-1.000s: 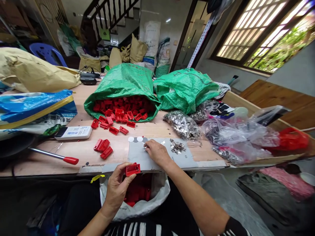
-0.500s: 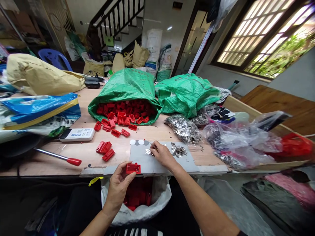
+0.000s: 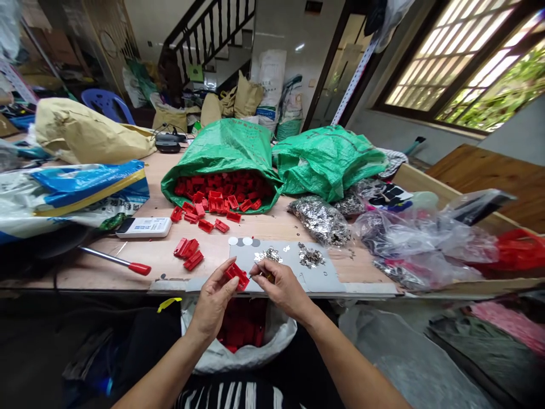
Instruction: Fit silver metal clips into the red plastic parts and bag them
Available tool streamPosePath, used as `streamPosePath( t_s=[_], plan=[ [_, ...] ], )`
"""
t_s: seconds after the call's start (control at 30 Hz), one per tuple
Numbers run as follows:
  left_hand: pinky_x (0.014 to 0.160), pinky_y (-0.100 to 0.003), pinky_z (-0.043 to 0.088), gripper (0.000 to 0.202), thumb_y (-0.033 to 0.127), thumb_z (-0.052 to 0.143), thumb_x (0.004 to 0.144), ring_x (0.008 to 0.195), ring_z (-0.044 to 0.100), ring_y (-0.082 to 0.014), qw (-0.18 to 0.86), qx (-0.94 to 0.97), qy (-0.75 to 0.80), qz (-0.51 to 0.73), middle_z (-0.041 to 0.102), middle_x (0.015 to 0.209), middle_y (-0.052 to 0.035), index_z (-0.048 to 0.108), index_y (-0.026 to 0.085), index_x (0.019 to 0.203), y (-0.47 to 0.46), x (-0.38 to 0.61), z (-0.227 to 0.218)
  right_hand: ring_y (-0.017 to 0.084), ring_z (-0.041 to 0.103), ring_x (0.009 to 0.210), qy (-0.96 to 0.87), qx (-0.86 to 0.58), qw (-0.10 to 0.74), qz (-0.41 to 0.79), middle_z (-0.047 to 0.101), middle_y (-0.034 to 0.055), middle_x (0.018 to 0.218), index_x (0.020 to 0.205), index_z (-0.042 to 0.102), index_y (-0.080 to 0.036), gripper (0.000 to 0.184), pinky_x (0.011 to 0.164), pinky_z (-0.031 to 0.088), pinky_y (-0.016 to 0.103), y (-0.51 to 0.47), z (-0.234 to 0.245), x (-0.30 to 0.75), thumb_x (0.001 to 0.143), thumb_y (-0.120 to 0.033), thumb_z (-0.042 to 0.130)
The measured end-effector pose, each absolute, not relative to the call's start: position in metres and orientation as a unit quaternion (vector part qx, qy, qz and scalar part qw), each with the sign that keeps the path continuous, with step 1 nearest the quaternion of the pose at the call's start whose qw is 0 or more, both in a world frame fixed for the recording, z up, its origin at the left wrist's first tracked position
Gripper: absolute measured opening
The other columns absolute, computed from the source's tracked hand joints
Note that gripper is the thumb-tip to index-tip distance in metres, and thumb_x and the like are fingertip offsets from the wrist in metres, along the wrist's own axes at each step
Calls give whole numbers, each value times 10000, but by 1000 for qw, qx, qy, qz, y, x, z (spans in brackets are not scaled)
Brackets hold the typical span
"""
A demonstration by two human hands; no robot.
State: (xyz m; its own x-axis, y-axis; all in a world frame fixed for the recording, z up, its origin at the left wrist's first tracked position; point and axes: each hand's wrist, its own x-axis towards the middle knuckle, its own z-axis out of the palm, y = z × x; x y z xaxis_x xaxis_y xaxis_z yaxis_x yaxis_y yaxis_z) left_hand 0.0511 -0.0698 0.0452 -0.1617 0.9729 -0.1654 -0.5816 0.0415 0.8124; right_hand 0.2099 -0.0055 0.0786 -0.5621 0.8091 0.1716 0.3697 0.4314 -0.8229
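My left hand pinches a red plastic housing, its hollow side turned up, above the table's front edge. Close on its right, my right hand is closed around a thin tweezer-like tool; its tip is beside the housing, and whether it grips a small part I cannot tell. Behind the right hand, small silvery metal pieces lie on a grey mat. A second pile of metal pieces sits on the mat's right side.
A green sack spills red housings onto the table. A few more housings lie at left, near a red-handled lever and a white device. Bags of metal pieces stand right. Below the edge hangs a white sack containing red parts.
My right hand has come from the metal pieces back to the red housing, tool in hand. My left hand has raised and tilted the housing. The view has shifted slightly.
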Motion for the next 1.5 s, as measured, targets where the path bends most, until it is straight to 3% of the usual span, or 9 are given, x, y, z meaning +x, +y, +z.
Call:
streamPosePath(
  t_s=[0.23,0.43,0.67,0.87,1.03,1.17,1.3,1.4,1.5],
  plan=[
    [770,-261,495,461,253,721,725,876,632,-154,591,261,401,649,689,974,-39,621,214,1174,-70,52,51,163,574,823,-853,-309,284,310,628,42,849,849,612,-196,139,756,447,272,-15,78,209,872,-118,499],
    [815,-292,494,449,254,712,725,883,633,-166,609,278,395,629,692,950,-43,632,199,1164,-72,54,54,148,580,853,-846,-289,266,361,616,27,883,863,641,-202,191,783,451,253,-17,79,217,807,-48,543],
    [822,-282,485,429,244,708,729,887,628,-167,612,285,390,627,699,965,-35,634,208,1150,-72,55,53,115,510,688,-756,-338,276,488,598,-19,800,871,591,-198,84,645,407,221,-18,68,220,808,-215,643],
    [861,-303,478,455,253,705,746,934,623,-182,607,322,394,610,697,1006,-36,607,234,1190,-76,57,43,104,404,651,-696,-350,297,552,479,-43,717,798,518,-199,174,587,344,210,-19,54,222,803,-308,654],
    [867,-330,490,419,268,705,755,937,631,-204,599,401,404,563,695,993,-56,599,219,1157,-79,56,36,93,372,582,-626,-325,235,669,425,-55,693,764,451,-208,344,521,311,207,-18,53,227,740,-450,695],
    [867,-339,498,335,236,701,759,960,631,-211,554,454,403,570,664,1049,-67,578,220,1070,-79,58,34,78,309,526,-590,-315,216,711,374,-75,651,803,423,-214,378,478,243,199,-16,49,227,749,-490,676],
    [930,-367,474,312,204,681,770,1037,624,-218,500,500,417,571,649,1105,-70,550,228,1052,-72,58,26,94,386,589,-637,-342,251,644,439,-55,697,811,440,-205,325,519,305,201,-10,43,223,767,-431,669],
    [904,-360,486,288,194,679,752,994,640,-207,437,535,469,550,669,1069,-54,565,229,1014,-63,51,19,144,500,767,-720,-398,271,499,534,-2,831,898,540,-198,143,690,417,256,-6,43,223,850,-329,573],
    [874,-349,495,309,180,683,714,928,646,-198,370,568,523,517,688,1001,-27,609,235,1009,-53,41,15,180,545,892,-784,-437,247,366,586,51,936,1004,620,-210,196,814,430,314,-4,43,226,916,-244,449]
  ],
)
